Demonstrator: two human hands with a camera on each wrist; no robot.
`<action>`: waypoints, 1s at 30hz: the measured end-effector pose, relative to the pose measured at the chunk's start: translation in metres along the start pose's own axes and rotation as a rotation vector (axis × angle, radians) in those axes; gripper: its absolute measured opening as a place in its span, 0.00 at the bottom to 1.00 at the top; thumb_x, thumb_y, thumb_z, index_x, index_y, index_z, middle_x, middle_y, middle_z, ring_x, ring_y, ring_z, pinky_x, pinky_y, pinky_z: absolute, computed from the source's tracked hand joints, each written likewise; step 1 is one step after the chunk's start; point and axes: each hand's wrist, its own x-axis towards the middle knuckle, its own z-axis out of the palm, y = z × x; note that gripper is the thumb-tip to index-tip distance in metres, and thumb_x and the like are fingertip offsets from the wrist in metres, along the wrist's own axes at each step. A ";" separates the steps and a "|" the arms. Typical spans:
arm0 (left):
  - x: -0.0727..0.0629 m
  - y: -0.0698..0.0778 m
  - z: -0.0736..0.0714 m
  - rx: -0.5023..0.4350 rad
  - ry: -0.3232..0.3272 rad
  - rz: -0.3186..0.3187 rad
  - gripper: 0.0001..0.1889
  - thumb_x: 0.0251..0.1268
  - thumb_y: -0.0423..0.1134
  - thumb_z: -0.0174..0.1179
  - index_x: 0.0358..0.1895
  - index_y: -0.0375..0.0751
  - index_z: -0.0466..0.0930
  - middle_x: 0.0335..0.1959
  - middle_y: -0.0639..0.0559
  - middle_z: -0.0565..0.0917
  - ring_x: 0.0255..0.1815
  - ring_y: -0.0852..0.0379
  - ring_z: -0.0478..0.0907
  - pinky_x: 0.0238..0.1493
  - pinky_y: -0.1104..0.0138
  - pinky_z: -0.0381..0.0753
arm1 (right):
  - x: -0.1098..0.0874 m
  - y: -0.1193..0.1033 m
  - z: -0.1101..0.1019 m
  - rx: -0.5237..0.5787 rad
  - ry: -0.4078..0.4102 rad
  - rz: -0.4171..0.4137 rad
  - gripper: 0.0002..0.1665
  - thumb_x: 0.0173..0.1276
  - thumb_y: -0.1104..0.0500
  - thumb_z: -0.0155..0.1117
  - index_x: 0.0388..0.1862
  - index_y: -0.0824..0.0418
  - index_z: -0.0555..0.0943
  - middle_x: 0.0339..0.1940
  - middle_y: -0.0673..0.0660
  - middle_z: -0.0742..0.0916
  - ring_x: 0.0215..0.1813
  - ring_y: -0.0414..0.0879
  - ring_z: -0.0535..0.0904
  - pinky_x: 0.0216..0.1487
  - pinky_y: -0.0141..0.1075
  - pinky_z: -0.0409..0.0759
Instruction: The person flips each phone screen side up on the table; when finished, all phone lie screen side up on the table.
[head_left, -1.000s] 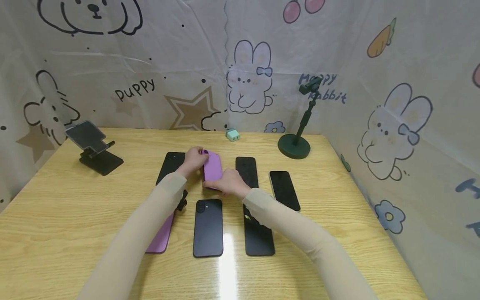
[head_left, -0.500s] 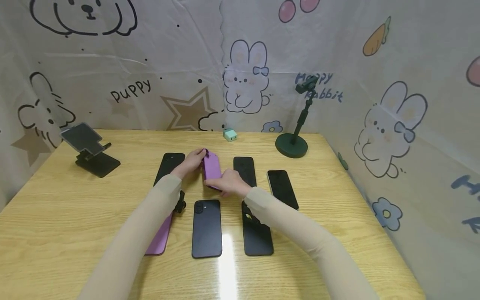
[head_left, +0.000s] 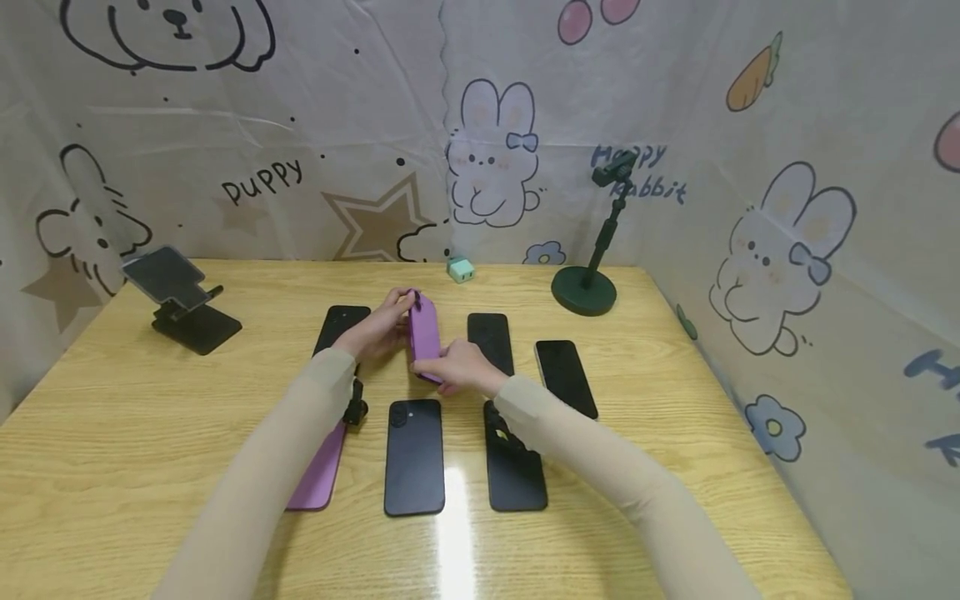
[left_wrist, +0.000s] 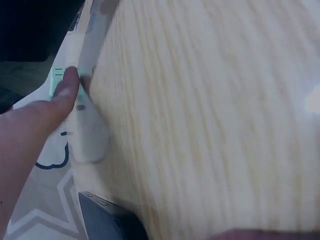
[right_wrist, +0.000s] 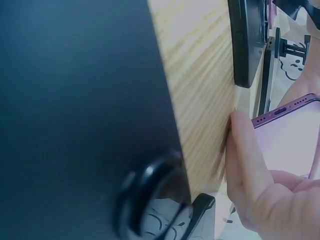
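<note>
Tilted over the far half of the table (head_left: pixel 112 433), beyond the blue-black phone (head_left: pixel 415 467), is the purple phone (head_left: pixel 425 329); the left hand (head_left: pixel 380 324) clamps its far end, the right hand (head_left: pixel 465 367) its near end. Probably light, stiff, slick and breakable, it's best held by its edges.

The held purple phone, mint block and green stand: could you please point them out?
Held purple phone (head_left: pixel 427 331): head view, middle of its purple face.
Mint block (head_left: pixel 461 271): head view, its middle.
Green stand (head_left: pixel 603 239): head view, its upright pole.
</note>
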 end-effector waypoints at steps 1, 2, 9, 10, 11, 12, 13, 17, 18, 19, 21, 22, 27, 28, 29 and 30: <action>0.000 0.000 0.000 -0.027 -0.014 0.001 0.21 0.79 0.51 0.32 0.68 0.51 0.43 0.59 0.35 0.65 0.49 0.53 0.71 0.43 0.69 0.77 | 0.000 0.000 0.000 0.000 -0.002 -0.004 0.27 0.59 0.41 0.66 0.40 0.65 0.84 0.31 0.58 0.86 0.28 0.45 0.85 0.32 0.34 0.84; -0.001 -0.001 0.000 -0.048 -0.026 0.005 0.21 0.79 0.51 0.31 0.67 0.52 0.42 0.61 0.35 0.64 0.49 0.53 0.71 0.43 0.69 0.77 | -0.001 0.000 -0.001 0.002 -0.005 -0.007 0.27 0.59 0.42 0.66 0.41 0.65 0.84 0.31 0.58 0.87 0.29 0.45 0.85 0.32 0.34 0.84; -0.004 -0.006 0.000 -0.104 -0.054 0.053 0.20 0.78 0.53 0.32 0.64 0.55 0.42 0.54 0.39 0.69 0.46 0.55 0.75 0.46 0.66 0.77 | -0.003 0.002 -0.002 0.019 -0.026 -0.021 0.26 0.59 0.42 0.66 0.46 0.61 0.84 0.30 0.56 0.87 0.30 0.44 0.85 0.35 0.34 0.84; -0.004 -0.006 0.000 -0.115 -0.056 0.055 0.21 0.78 0.53 0.33 0.66 0.56 0.41 0.53 0.39 0.70 0.45 0.55 0.76 0.45 0.65 0.77 | -0.003 0.003 -0.002 0.019 -0.028 -0.023 0.26 0.59 0.42 0.66 0.47 0.61 0.84 0.30 0.56 0.87 0.30 0.43 0.85 0.35 0.34 0.84; -0.004 -0.006 0.000 -0.137 -0.062 0.055 0.22 0.78 0.53 0.33 0.67 0.56 0.40 0.52 0.39 0.69 0.45 0.54 0.76 0.45 0.65 0.77 | -0.003 0.003 -0.002 0.019 -0.031 -0.026 0.27 0.59 0.42 0.66 0.48 0.61 0.84 0.30 0.56 0.87 0.30 0.43 0.85 0.35 0.33 0.84; -0.005 -0.006 0.000 -0.163 -0.068 0.053 0.24 0.78 0.53 0.33 0.69 0.57 0.39 0.53 0.39 0.69 0.45 0.53 0.77 0.46 0.64 0.77 | -0.003 0.003 -0.002 0.021 -0.035 -0.028 0.27 0.60 0.42 0.66 0.49 0.61 0.83 0.31 0.56 0.87 0.30 0.43 0.85 0.35 0.33 0.84; -0.005 -0.006 0.000 -0.186 -0.077 0.050 0.26 0.78 0.53 0.33 0.72 0.59 0.37 0.53 0.38 0.68 0.45 0.51 0.77 0.46 0.63 0.78 | -0.004 0.003 -0.003 0.020 -0.038 -0.031 0.28 0.60 0.43 0.66 0.51 0.61 0.83 0.31 0.56 0.87 0.30 0.43 0.85 0.36 0.33 0.84; -0.007 -0.005 0.000 -0.206 -0.109 0.040 0.30 0.78 0.53 0.31 0.76 0.65 0.31 0.55 0.37 0.63 0.48 0.45 0.76 0.46 0.60 0.79 | -0.007 0.002 -0.006 0.012 -0.046 -0.041 0.33 0.61 0.43 0.65 0.59 0.62 0.79 0.33 0.57 0.88 0.31 0.44 0.86 0.37 0.34 0.84; -0.007 -0.005 0.000 -0.190 -0.112 0.042 0.30 0.78 0.54 0.31 0.76 0.65 0.31 0.56 0.37 0.63 0.49 0.45 0.75 0.45 0.60 0.79 | -0.009 0.001 -0.007 0.016 -0.047 -0.043 0.34 0.61 0.44 0.65 0.60 0.62 0.78 0.33 0.57 0.89 0.31 0.45 0.86 0.37 0.34 0.84; -0.007 -0.005 0.000 -0.171 -0.114 0.045 0.30 0.78 0.54 0.30 0.77 0.64 0.32 0.55 0.38 0.63 0.50 0.44 0.73 0.45 0.60 0.79 | -0.010 0.001 -0.009 0.017 -0.045 -0.044 0.33 0.62 0.45 0.65 0.60 0.63 0.78 0.32 0.58 0.89 0.31 0.46 0.87 0.37 0.35 0.84; -0.007 -0.005 0.001 -0.147 -0.109 0.047 0.30 0.78 0.54 0.30 0.77 0.62 0.34 0.54 0.39 0.63 0.55 0.39 0.71 0.48 0.58 0.79 | -0.012 0.000 -0.011 0.036 -0.041 -0.053 0.30 0.62 0.47 0.66 0.57 0.65 0.80 0.31 0.59 0.89 0.32 0.48 0.87 0.37 0.36 0.85; -0.007 -0.005 0.001 -0.141 -0.106 0.045 0.30 0.78 0.54 0.31 0.77 0.61 0.33 0.53 0.40 0.63 0.58 0.36 0.69 0.50 0.57 0.78 | -0.012 -0.001 -0.012 0.042 -0.040 -0.063 0.28 0.62 0.49 0.66 0.55 0.66 0.81 0.31 0.59 0.89 0.32 0.49 0.87 0.37 0.36 0.85; -0.009 -0.004 0.003 -0.079 -0.039 0.038 0.31 0.76 0.58 0.35 0.72 0.44 0.43 0.53 0.40 0.63 0.67 0.29 0.61 0.62 0.51 0.71 | -0.015 -0.008 -0.015 0.018 -0.029 -0.164 0.19 0.64 0.57 0.64 0.48 0.70 0.83 0.29 0.61 0.89 0.34 0.52 0.88 0.35 0.36 0.85; -0.009 -0.003 0.004 -0.070 -0.020 0.034 0.31 0.75 0.58 0.36 0.69 0.41 0.46 0.54 0.40 0.63 0.67 0.29 0.61 0.63 0.50 0.69 | -0.016 -0.009 -0.015 0.000 -0.028 -0.184 0.19 0.65 0.58 0.63 0.48 0.71 0.83 0.29 0.61 0.89 0.35 0.53 0.87 0.35 0.35 0.85; -0.009 -0.003 0.004 -0.064 -0.004 0.032 0.31 0.75 0.59 0.37 0.66 0.38 0.48 0.56 0.39 0.62 0.67 0.29 0.62 0.64 0.50 0.68 | -0.016 -0.010 -0.016 -0.016 -0.025 -0.198 0.19 0.65 0.59 0.63 0.48 0.71 0.83 0.29 0.61 0.89 0.35 0.53 0.87 0.34 0.34 0.85; -0.009 -0.002 0.005 -0.063 0.007 0.028 0.31 0.74 0.59 0.38 0.66 0.37 0.49 0.58 0.37 0.62 0.67 0.30 0.62 0.65 0.50 0.67 | -0.017 -0.012 -0.016 -0.027 -0.023 -0.208 0.18 0.65 0.59 0.62 0.48 0.72 0.83 0.29 0.61 0.89 0.35 0.53 0.87 0.34 0.34 0.84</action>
